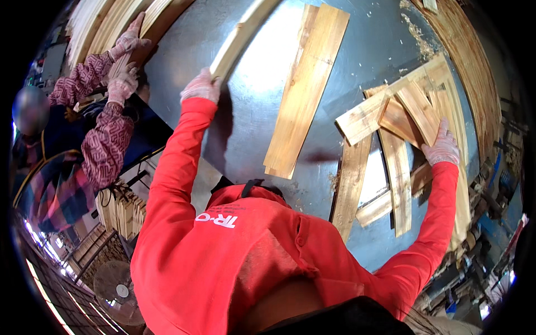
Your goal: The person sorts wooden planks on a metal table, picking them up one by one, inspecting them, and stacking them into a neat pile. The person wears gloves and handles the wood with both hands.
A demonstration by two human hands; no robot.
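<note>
My left hand (201, 88), in a pale knit glove, is closed round the near end of a long narrow wooden plank (240, 42), which stretches away to the upper edge. Beneath it lies a grey metal table (245, 114). Far to the right, my gloved right hand (443, 148) rests with fingers stretched out against a jumble of wooden pieces, close by a short board (420, 113). Another board (363, 121) lies crosswise there, over some of the others. Between my hands, two wide boards (307, 92) are stacked slightly out of line.
At the left, a co-worker's gloved hands (125, 67) are on stacked planks (109, 25). Long strips of wood (474, 72) line the table's right side, with sawdust (417, 36) beside them. A fan (118, 290) and bundled wood pieces (120, 209) are at the lower left.
</note>
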